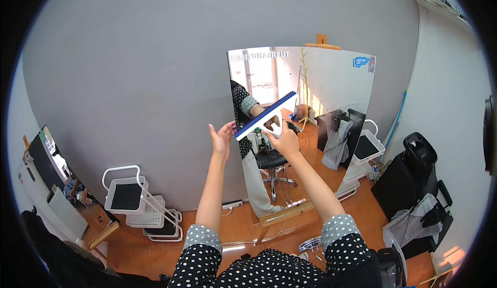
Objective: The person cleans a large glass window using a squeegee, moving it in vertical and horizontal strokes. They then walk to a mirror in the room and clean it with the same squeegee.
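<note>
My right hand (286, 140) grips the white handle of a window squeegee (265, 115) with a blue blade. The squeegee is held slantwise in front of a large mirror (337, 80), its blade rising to the right; whether it touches the glass I cannot tell. My left hand (222, 139) is empty, fingers apart, by the mirror's left edge and close to the blade's lower end. A wooden easel (287, 213) supports the mirror, which bears lettering and stickers along its top. Reflected in it are an arm in a dotted sleeve, a stool and a glass door.
White tiered trolleys stand left (125, 196) and right (367, 148) of the mirror. A black salon chair (392, 185) with a striped cape (413, 220) is at the right, near a blue-handled mop (397, 121). Another mirror (50, 160) leans left. A power strip (233, 204) lies by the wall.
</note>
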Tool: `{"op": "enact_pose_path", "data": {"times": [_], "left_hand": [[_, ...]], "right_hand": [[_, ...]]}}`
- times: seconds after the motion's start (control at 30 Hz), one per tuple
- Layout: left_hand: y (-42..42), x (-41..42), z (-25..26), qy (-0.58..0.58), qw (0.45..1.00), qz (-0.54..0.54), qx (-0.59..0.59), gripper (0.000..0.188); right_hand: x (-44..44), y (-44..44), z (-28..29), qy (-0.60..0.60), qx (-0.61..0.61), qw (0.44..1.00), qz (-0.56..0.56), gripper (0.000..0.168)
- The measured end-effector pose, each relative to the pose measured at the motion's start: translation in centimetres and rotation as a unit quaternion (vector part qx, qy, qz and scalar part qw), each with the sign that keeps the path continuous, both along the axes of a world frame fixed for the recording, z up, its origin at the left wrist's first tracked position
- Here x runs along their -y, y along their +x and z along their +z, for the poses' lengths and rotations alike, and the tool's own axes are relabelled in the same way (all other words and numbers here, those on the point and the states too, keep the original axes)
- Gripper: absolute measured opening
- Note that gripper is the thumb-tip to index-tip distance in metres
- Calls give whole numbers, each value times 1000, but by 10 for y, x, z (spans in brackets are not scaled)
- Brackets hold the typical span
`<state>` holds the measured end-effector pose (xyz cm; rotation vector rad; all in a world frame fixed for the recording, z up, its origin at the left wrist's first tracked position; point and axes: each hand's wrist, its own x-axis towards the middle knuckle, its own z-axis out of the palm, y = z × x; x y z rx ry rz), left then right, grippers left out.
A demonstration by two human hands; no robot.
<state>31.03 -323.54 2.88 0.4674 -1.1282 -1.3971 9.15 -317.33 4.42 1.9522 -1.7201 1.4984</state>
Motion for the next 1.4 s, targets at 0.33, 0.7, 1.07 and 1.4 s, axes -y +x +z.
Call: {"op": "enact_pose_path", "data": {"times": [0.33,0.7,1.07,1.4], "left_hand": [[0,-4,2,-14,999,-6,37,81],[-8,-8,-2,-4,997,48,67,69],[-48,-7,-7,26,951,308,-16,47],[-83,1,-15,19,882,460,-95,48]], "right_hand": [[-24,-6,46,-40,-206,978,17,61],[7,18,81,-43,-335,940,52,58],[26,-15,77,-77,-334,934,99,57],[42,-55,83,-101,-335,919,180,52]]}}
